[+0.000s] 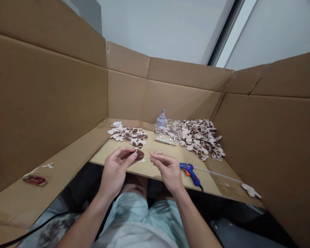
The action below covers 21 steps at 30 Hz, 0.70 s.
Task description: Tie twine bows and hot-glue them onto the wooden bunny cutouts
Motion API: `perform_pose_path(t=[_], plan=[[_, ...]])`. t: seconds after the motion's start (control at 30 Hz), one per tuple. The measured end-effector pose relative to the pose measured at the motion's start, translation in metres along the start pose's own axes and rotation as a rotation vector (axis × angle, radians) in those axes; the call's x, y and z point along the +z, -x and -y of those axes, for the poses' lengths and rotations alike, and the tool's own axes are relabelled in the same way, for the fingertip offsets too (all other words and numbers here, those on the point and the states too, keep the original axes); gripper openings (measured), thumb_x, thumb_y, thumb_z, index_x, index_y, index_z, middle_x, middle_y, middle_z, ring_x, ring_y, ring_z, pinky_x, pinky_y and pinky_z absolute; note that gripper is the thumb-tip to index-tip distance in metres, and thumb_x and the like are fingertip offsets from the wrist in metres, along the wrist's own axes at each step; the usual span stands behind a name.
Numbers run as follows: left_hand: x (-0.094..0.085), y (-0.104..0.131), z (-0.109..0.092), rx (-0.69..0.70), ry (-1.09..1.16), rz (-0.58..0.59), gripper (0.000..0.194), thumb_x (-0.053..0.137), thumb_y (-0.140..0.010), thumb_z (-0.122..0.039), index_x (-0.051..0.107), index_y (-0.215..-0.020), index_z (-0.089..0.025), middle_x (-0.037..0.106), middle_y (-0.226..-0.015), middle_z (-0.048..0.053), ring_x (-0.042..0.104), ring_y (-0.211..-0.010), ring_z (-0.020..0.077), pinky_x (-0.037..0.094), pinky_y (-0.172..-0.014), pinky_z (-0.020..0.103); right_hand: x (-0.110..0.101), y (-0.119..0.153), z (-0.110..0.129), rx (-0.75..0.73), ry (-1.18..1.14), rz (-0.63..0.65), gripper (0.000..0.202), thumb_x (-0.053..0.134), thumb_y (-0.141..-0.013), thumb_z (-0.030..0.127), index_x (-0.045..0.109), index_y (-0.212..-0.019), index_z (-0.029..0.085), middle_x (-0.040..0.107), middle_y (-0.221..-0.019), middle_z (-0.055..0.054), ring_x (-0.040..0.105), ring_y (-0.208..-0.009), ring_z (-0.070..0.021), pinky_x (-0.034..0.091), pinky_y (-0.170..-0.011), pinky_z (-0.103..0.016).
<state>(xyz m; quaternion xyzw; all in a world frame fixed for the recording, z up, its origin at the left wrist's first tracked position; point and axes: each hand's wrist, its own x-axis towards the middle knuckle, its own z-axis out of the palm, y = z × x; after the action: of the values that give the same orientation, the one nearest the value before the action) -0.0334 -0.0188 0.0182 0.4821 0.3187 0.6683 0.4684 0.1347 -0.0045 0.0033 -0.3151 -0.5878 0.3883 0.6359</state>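
Between the thumb and fingers of my left hand (119,161) is a brown bunny-shaped piece (139,155) with two ears, a pale edge and a cream bow (138,147). To its right, my right hand (165,165) is pinched, and a thin pale strand (150,152) sticks out from its fingertips toward the piece. The hands are apart above the front of the light board (150,168). Just right of my right hand, a blue glue gun (192,174) with an orange trigger lies on the board.
A small pile of bunny pieces (127,134) lies at the back left, a larger pile (200,137) at the right. A clear bottle (161,122) stands behind plastic bags (169,132). Red-handled snips (34,180) lie far left. Cardboard walls (183,89) surround the board.
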Motion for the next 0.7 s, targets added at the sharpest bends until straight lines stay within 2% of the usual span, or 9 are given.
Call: perform_pose_path(t=[0.17, 0.37, 0.7], plan=[[0.002, 0.007, 0.0, 0.13, -0.186, 0.025, 0.003, 0.069, -0.082, -0.023, 0.071, -0.084, -0.021, 0.069, -0.09, 0.0, 0.066, -0.087, 0.0139, 0.053, -0.083, 0.023, 0.001, 0.018, 0.021, -0.178, 0.158, -0.029, 0.012, 0.072, -0.079, 0.017, 0.074, -0.088, 0.024, 0.071, -0.081, -0.001, 0.065, -0.075, -0.0145, 0.053, -0.069, -0.028], [0.007, 0.013, -0.006, 0.222, -0.36, 0.049, 0.012, 0.065, -0.083, -0.021, 0.076, -0.087, -0.025, 0.069, -0.099, 0.001, 0.063, -0.101, 0.0147, 0.05, -0.085, 0.019, 0.007, 0.03, 0.021, -0.288, 0.327, -0.128, 0.007, 0.075, -0.077, 0.018, 0.069, -0.081, 0.021, 0.073, -0.076, -0.001, 0.067, -0.071, -0.0162, 0.054, -0.068, -0.03], [0.013, 0.019, -0.013, 0.256, -0.341, 0.088, 0.014, 0.065, -0.082, -0.017, 0.077, -0.085, -0.024, 0.068, -0.095, 0.003, 0.065, -0.092, 0.0138, 0.053, -0.079, 0.018, 0.009, 0.031, 0.028, -0.387, 0.479, -0.17, 0.009, 0.073, -0.078, 0.016, 0.068, -0.082, 0.022, 0.071, -0.074, 0.002, 0.062, -0.066, -0.0123, 0.05, -0.064, -0.026]])
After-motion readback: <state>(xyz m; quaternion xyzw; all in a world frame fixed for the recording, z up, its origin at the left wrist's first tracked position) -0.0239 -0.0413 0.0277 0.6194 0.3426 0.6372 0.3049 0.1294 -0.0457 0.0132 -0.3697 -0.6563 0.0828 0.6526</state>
